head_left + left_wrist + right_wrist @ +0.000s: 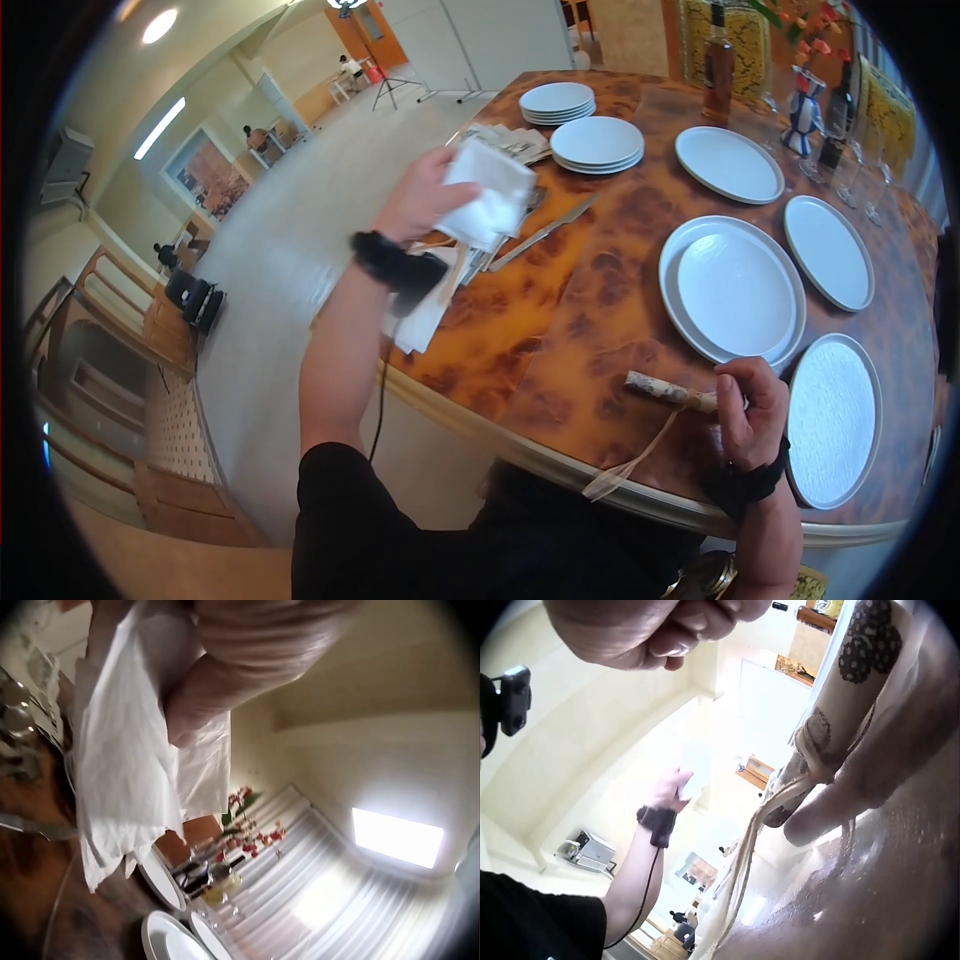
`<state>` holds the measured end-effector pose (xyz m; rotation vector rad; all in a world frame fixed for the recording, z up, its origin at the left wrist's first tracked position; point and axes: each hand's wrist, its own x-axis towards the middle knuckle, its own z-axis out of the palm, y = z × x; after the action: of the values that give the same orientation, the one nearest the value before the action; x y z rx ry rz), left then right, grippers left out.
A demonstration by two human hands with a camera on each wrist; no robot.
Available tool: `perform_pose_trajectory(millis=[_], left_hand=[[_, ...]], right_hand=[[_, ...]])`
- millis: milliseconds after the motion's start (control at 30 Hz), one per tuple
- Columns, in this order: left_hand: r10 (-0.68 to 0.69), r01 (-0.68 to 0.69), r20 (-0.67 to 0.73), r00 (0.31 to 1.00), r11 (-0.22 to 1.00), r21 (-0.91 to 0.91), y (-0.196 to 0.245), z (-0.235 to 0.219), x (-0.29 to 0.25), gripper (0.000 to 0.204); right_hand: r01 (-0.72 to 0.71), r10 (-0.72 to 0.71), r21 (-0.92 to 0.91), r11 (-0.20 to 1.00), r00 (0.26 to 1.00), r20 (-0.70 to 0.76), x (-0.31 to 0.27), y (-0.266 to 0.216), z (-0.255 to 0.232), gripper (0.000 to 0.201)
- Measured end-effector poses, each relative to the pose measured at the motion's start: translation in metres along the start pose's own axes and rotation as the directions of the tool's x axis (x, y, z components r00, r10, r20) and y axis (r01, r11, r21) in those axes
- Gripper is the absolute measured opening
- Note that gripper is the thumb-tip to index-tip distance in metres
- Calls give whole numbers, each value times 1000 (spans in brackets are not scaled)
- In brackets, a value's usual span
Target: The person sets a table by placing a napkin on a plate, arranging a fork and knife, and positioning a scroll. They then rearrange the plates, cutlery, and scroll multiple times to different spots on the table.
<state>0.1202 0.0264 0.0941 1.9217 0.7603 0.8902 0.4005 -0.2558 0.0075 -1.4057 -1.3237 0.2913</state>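
My left hand grips a folded white napkin above the far-left part of the table, the thumb lying over its near face. In the left wrist view the same napkin hangs in loose folds below the fingers. My right hand is low over the near side of the table, fingers curled and thumb across one end of a patterned roll tied with twine. Up close in the right wrist view, the roll shows dark flower prints, with the twine trailing from it.
Cutlery, including a knife, lies beneath my left hand near patterned folded napkins. Behind stand two plate stacks, one nearest. Single plates and a stacked pair spread rightward. A bottle, glasses and a flower vase stand far right.
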Motion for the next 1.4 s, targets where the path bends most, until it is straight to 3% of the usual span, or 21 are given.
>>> perform_pose_trajectory(millis=[33, 133, 233, 267, 333, 367, 433, 467, 567, 633, 667, 833, 1033, 1100, 1233, 1333, 1400], left_hand=[[-78, 71, -61, 995, 992, -109, -12, -25, -14, 35], [-261, 249, -172, 950, 965, -86, -56, -76, -52, 41], [-396, 407, -183, 900, 913, 26, -97, -92, -77, 46], [-381, 435, -238, 893, 865, 248, -116, -96, -82, 47], [-322, 459, -326, 889, 625, 632, -126, -90, -88, 49], [-243, 480, -416, 876, 518, 708, -131, -88, -90, 51], [-46, 528, -538, 842, 280, 802, -87, -54, -83, 53], [160, 431, -493, 855, 309, 848, -88, -50, -79, 51], [423, 32, -292, 858, 522, 852, -54, -10, -59, 42], [288, -121, -205, 936, 805, 581, -23, 34, -54, 28], [296, -183, -183, 937, 866, 465, -14, 58, -52, 16], [219, -216, -7, 976, 967, 134, 4, 154, -44, 12], [52, -42, 114, 992, 995, -88, -29, 180, -36, 12], [-26, 50, 152, 988, 986, -157, -41, 175, -36, 13], [-78, 126, 206, 975, 966, -227, -61, 173, -37, 15], [-90, 148, 258, 962, 965, -217, -57, 172, -38, 16], [-98, 154, 286, 953, 971, -181, -57, 172, -37, 16]], right_hand=[[-12, 12, 22, 1000, 1000, 5, -1, 1, 1, 3], [-43, 42, 13, 999, 999, 26, -2, 1, 4, 4], [-75, 74, 38, 996, 997, 13, -3, 9, 6, 5], [-96, 95, 36, 995, 995, 21, -2, 8, 4, 6], [-140, 139, 54, 989, 990, 14, -1, 3, 6, 7], [-159, 157, 64, 985, 987, 26, 0, 3, 6, 7], [-201, 198, 77, 977, 979, 41, 0, 3, 4, 7], [-174, 172, 60, 983, 985, 33, 1, 4, 3, 7], [-152, 152, 4, 988, 988, 8, 1, 9, 2, 7], [-144, 144, -20, 989, 990, -12, 2, 7, 2, 6], [-122, 122, -33, 992, 992, 2, 3, 5, 1, 6], [-130, 131, 45, 990, 991, -8, 4, 14, -2, 8], [-236, 252, 162, 958, 964, -88, 10, 19, -6, 7], [-118, 133, 88, 989, 973, -190, 14, 24, -6, 8], [-125, 132, 45, 991, 954, -268, 31, 1, -19, 10], [-62, 20, -198, 978, 978, -207, 55, -11, -38, 13], [-70, 9, -414, 908, 989, -149, 73, -17, -49, 15]])
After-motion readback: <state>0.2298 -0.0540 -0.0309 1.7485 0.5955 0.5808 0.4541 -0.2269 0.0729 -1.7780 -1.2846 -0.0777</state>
